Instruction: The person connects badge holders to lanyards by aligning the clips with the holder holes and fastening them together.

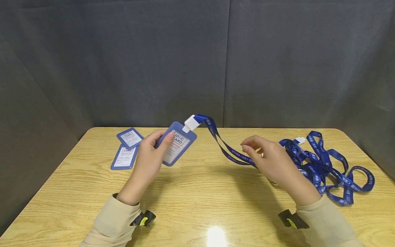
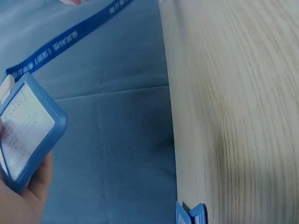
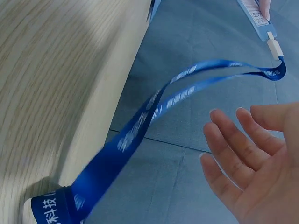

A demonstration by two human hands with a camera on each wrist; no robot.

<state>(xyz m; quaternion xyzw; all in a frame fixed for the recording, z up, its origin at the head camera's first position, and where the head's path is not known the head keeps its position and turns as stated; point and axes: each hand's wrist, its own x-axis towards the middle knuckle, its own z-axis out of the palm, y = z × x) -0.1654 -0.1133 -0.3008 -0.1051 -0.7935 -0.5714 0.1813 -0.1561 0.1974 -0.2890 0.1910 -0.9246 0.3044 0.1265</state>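
Observation:
In the head view my left hand (image 1: 152,151) pinches a blue-framed ID card holder (image 1: 179,142) between thumb and fingers, lifted above the table. A white plastic clip (image 1: 192,122) joins the holder's top to a blue lanyard (image 1: 213,127) with pale printed lettering. From the clip the strap sags rightward and passes behind my right hand (image 1: 270,157). That hand holds nothing; in the right wrist view its fingers (image 3: 233,154) are loosely bent, apart from the strap (image 3: 135,119).
Two more ID card holders, one (image 1: 130,138) overlapping another (image 1: 124,157), lie at the table's left. A tangled heap of blue lanyards (image 1: 318,171) with a white clip (image 1: 300,140) lies at the right. Behind the wooden table (image 1: 197,206) hangs a dark cloth (image 1: 197,68).

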